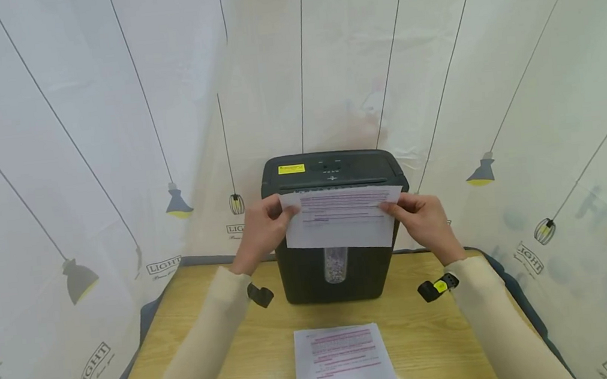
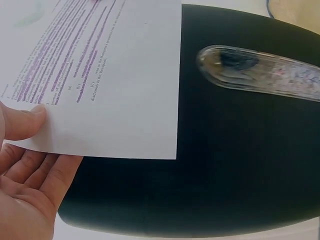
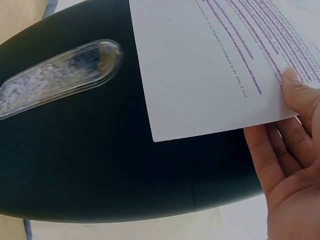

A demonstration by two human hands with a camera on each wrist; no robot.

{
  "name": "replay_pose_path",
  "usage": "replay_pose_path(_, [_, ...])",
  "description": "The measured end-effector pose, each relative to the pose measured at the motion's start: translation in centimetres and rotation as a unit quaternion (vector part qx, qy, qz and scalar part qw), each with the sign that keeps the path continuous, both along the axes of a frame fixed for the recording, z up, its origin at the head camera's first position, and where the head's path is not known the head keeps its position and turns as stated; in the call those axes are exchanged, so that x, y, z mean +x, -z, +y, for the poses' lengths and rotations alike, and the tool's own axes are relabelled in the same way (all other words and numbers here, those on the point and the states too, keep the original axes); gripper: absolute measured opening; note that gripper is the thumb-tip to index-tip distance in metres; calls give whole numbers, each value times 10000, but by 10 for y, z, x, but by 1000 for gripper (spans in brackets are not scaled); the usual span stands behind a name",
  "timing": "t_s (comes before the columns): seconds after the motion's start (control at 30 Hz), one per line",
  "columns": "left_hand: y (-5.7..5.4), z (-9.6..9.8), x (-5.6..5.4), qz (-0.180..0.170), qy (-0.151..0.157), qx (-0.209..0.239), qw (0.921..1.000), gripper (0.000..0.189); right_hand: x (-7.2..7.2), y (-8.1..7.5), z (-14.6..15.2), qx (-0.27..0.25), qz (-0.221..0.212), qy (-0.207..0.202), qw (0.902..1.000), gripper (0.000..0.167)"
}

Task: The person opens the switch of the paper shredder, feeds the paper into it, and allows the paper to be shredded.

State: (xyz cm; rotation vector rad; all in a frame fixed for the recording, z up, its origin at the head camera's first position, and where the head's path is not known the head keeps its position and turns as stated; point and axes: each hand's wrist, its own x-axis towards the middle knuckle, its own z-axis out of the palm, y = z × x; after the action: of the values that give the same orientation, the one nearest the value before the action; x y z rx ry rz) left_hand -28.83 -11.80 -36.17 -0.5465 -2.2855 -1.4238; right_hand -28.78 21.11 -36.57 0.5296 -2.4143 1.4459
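Note:
Between my two hands hangs a printed sheet of paper [image 1: 339,228] with lines struck through in purple. My left hand [image 1: 264,226] pinches its left edge, thumb in front and fingers behind. The right edge is pinched the same way by my right hand [image 1: 419,220]. In the head view the sheet's top edge lies at the front of the lid of a black paper shredder [image 1: 306,279], just below the feed slot. Both wrist views show the sheet's lower part in front of the shredder's dark front and its clear window [image 2: 270,72], with shreds behind it.
A stack of printed sheets [image 1: 345,354] with red-marked lines lies on the wooden table [image 1: 430,335] in front of the shredder. A yellow label [image 1: 291,169] is on the shredder's lid. A pale curtain [image 1: 368,57] printed with lamps hangs behind and to both sides.

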Motion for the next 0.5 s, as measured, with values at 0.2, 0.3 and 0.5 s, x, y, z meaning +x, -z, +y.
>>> replay_pose_path(0.2, [-17,0,-2,73,-44,-93,9999,12,-4,-15,0,26,101,89,9999,29])
replay_pose_path(0.3, [-25,-1,-4,158,-43,-117,9998,12,-6,-25,-1,-44,180,119,9998,28])
replay_pose_path(0.5, [-44,-2,-13,400,-4,-81,9992,14,-12,-46,-3,-120,285,125,9994,28])
